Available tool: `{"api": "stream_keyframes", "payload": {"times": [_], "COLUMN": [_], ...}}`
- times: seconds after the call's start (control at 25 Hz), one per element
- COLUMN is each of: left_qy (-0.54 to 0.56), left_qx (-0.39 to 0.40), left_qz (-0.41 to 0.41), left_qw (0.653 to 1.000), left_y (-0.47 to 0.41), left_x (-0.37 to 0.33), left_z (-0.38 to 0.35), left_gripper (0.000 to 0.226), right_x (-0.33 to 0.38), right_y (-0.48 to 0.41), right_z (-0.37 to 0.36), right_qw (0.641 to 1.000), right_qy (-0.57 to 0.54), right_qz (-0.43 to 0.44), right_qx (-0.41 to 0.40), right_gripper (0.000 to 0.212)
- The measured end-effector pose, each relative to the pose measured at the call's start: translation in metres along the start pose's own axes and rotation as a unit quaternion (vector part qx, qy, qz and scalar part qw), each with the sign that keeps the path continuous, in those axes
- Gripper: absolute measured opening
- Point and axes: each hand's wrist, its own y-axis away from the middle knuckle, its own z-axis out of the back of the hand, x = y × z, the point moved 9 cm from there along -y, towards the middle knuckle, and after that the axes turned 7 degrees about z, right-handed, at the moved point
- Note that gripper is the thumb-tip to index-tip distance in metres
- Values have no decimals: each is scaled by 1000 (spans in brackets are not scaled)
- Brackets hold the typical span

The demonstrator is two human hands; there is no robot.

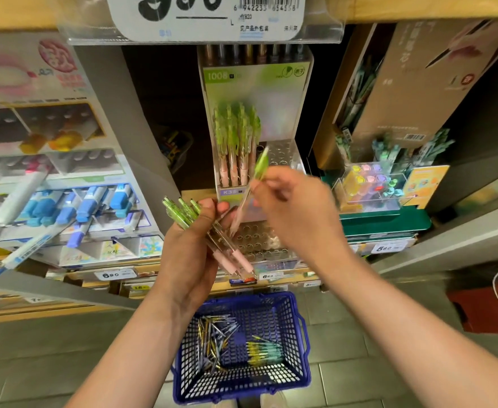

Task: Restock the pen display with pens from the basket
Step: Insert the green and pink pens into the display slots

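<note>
Pens: 1 (258, 175) pinched in right hand (294, 213) before pen display (283, 151); bundle (212, 234), count unclear, gripped in left hand (191, 254); more loose in 1 blue basket (296, 319) below.

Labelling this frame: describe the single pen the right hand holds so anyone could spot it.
Start at the clear pen display mid-shelf, above the blue basket. Just before it, the right hand pinches one green-topped pen. It stands alone, unlike the bundle of pens in the left hand.
</note>
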Motion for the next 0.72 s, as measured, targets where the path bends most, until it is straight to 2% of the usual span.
{"api": "stream_keyframes", "payload": {"times": [0.12,0.24,0.36,0.52,0.6,0.72], "left_qy": [4,13,42,70,56,2], "left_qx": [2,2,18,45,48,32], "left_qz": [7,55,113,144,144,137], "left_qw": [1000,998,993,986,987,990], "left_y": [2,2,2,2,2,2], "left_x": [1,11,22,28,29,28], "left_z": [3,3,-1,-5,-4,2], "left_gripper": [30,30,26,23,22,27], "right_x": [13,20,27,30,27,19], "right_y": [-25,-42,-51,-52,-52,-57], "right_z": [48,71,66,51,47,30], "right_qw": [993,982,977,971,968,966], "right_qy": [22,99,138,168,181,215], "right_qz": [31,50,86,124,124,118], "right_qx": [-107,-153,-137,-120,-125,-78], "right_gripper": [8,16,14,8,9,17]}}
